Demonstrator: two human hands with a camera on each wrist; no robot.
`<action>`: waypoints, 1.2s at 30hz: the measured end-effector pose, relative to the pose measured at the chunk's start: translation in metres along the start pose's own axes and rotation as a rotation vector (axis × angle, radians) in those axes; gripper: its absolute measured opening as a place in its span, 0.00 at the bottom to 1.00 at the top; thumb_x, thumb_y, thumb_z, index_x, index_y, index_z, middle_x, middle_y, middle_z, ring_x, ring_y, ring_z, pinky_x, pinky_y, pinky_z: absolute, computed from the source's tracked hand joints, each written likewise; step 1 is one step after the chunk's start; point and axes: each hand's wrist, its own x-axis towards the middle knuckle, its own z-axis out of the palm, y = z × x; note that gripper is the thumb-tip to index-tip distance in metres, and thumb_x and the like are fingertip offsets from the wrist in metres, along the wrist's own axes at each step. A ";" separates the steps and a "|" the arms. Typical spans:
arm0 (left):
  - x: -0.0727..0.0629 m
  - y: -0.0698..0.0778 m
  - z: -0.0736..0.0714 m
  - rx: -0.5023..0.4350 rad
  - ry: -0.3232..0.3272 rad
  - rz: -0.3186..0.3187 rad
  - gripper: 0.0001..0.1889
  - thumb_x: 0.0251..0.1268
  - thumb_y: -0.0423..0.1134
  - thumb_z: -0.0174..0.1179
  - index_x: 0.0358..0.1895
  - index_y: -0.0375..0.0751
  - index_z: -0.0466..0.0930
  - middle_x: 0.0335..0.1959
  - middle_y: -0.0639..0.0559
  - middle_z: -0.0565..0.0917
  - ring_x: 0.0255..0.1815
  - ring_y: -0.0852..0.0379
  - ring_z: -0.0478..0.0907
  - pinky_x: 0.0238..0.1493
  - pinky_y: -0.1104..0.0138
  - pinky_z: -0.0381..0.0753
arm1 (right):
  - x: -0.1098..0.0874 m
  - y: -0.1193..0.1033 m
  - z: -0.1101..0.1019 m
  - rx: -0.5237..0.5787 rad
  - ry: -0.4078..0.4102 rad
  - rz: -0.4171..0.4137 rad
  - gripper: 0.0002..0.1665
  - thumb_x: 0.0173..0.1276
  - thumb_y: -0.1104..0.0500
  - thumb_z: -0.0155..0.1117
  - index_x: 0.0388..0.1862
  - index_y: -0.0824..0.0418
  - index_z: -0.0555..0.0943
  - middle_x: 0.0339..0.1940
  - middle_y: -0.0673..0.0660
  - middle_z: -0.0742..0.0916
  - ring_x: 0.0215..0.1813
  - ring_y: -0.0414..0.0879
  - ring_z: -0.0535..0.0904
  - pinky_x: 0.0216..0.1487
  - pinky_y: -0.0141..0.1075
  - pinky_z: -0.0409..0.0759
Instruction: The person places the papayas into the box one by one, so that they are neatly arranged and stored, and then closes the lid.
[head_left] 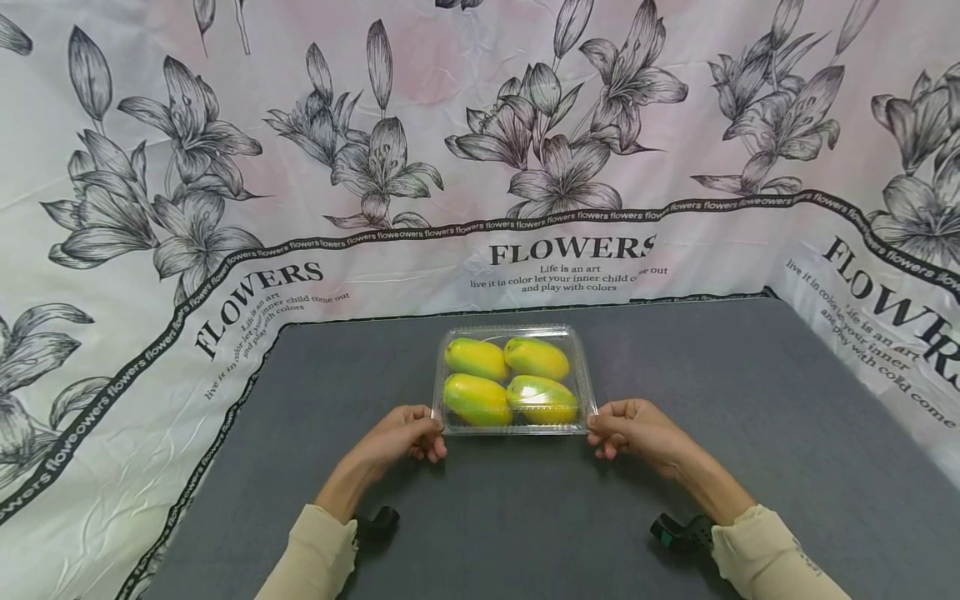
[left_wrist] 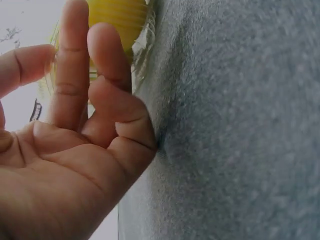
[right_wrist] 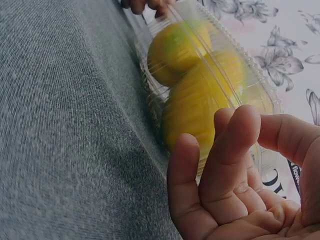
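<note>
A clear plastic clamshell box stands on the dark table with its lid down. Inside lie several yellow-green mangoes in two rows. My left hand pinches the near left corner between thumb and fingers, and my right hand pinches the near right corner. In the left wrist view the lower fingers of the left hand curl in beside the box, close over the cloth. From the right wrist, the thumb and index finger of the right hand meet at the box's edge, with mangoes behind the plastic.
Dark grey cloth covers the table around the box. A white curtain printed with lilies and "FLOWERS" lettering rises along the back and both sides. Dark wrist devices sit below both wrists, by the cream sleeves.
</note>
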 end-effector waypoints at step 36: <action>-0.003 -0.004 -0.005 -0.030 -0.142 0.009 0.10 0.74 0.41 0.56 0.33 0.41 0.75 0.22 0.55 0.84 0.23 0.59 0.79 0.28 0.70 0.72 | 0.000 0.002 -0.008 0.052 -0.121 -0.003 0.09 0.78 0.57 0.58 0.37 0.58 0.80 0.28 0.46 0.85 0.25 0.37 0.81 0.43 0.40 0.86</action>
